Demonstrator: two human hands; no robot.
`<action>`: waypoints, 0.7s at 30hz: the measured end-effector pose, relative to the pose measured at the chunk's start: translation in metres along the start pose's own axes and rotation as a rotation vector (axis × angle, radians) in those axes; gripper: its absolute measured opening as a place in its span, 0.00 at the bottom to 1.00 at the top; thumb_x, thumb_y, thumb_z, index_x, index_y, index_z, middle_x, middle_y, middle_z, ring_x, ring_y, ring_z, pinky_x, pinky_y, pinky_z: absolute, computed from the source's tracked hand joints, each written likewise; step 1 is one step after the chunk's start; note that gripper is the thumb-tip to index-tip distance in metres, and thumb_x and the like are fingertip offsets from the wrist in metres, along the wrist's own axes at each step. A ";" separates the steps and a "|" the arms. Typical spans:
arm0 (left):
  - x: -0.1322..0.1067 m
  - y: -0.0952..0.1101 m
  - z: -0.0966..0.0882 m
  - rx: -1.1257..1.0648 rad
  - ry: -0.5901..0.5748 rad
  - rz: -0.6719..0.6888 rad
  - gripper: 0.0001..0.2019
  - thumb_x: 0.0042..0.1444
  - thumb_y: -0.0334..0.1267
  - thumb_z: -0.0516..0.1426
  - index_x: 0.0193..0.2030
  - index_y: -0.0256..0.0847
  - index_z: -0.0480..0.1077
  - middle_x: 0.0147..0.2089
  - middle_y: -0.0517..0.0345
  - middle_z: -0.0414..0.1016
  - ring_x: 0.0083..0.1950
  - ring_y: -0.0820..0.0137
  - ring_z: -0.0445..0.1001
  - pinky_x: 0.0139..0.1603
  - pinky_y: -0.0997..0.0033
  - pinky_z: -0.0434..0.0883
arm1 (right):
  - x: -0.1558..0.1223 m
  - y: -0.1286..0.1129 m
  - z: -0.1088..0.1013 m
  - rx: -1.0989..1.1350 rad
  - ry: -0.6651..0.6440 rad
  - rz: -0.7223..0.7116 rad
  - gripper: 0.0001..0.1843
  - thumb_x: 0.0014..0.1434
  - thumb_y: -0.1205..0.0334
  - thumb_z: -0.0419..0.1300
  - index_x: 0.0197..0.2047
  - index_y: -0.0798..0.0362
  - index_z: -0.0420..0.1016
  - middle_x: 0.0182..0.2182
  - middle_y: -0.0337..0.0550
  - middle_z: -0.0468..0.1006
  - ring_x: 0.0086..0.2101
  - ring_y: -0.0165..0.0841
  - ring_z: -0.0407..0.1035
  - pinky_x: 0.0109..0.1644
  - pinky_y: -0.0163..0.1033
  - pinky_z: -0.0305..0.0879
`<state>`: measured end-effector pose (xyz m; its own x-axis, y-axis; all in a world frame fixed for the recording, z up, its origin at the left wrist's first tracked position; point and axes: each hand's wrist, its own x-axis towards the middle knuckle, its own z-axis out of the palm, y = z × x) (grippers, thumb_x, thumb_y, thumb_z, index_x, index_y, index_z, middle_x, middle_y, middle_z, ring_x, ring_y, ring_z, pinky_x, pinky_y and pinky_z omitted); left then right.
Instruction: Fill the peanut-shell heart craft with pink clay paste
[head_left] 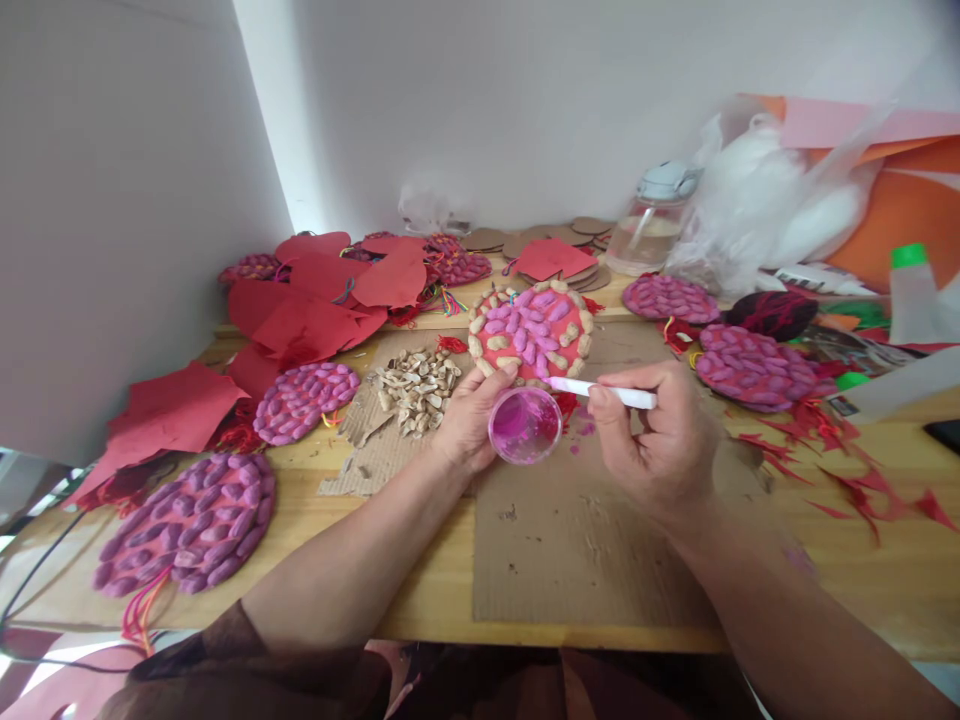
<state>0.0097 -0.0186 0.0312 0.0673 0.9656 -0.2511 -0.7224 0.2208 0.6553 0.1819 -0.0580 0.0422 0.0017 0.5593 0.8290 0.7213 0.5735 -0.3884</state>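
My right hand (652, 430) grips a white paintbrush-like pen (619, 392), whose pink tip points left at the lower edge of a red disc (491, 340). Peanut shells cover that disc, some painted pink, others bare tan around the rim. In my left hand (472, 420) is a clear plastic cup (525, 427) with pink paint inside, tilted so its mouth faces me. My left thumb lies at the disc's lower rim. Just left of the disc, a heap of peanut shells (418, 392) rests on corrugated cardboard (585, 550).
Finished-looking purple shell discs (191, 525) lie left and right on the wooden table (420, 590). Red paper pieces (307, 300) pile up at the back left. At the back right are a clear jar (649, 220), a white plastic bag (772, 200), a green-capped bottle (911, 290) and red scraps.
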 end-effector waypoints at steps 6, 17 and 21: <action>0.001 -0.002 -0.004 0.026 -0.034 0.046 0.16 0.44 0.32 0.76 0.36 0.38 0.76 0.32 0.63 0.79 0.29 0.76 0.75 0.37 0.73 0.75 | 0.002 0.000 -0.001 0.046 -0.054 -0.016 0.01 0.70 0.61 0.61 0.44 0.47 0.73 0.31 0.37 0.82 0.25 0.30 0.71 0.28 0.37 0.65; 0.001 0.000 -0.002 0.010 -0.015 0.060 0.16 0.44 0.31 0.76 0.37 0.39 0.77 0.34 0.61 0.81 0.30 0.74 0.78 0.38 0.72 0.76 | 0.002 0.014 -0.007 0.041 -0.067 0.139 0.07 0.70 0.55 0.61 0.41 0.49 0.74 0.24 0.36 0.78 0.17 0.28 0.64 0.22 0.37 0.57; 0.001 0.004 0.000 0.002 -0.003 0.027 0.15 0.45 0.28 0.75 0.38 0.38 0.77 0.34 0.60 0.83 0.30 0.74 0.79 0.34 0.75 0.75 | 0.004 0.022 -0.009 0.095 -0.032 0.157 0.08 0.70 0.53 0.62 0.42 0.48 0.75 0.28 0.40 0.80 0.25 0.33 0.72 0.28 0.40 0.64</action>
<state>0.0070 -0.0165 0.0340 0.0499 0.9716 -0.2315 -0.7229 0.1951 0.6629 0.2041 -0.0487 0.0402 0.0861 0.6642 0.7426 0.6452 0.5308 -0.5495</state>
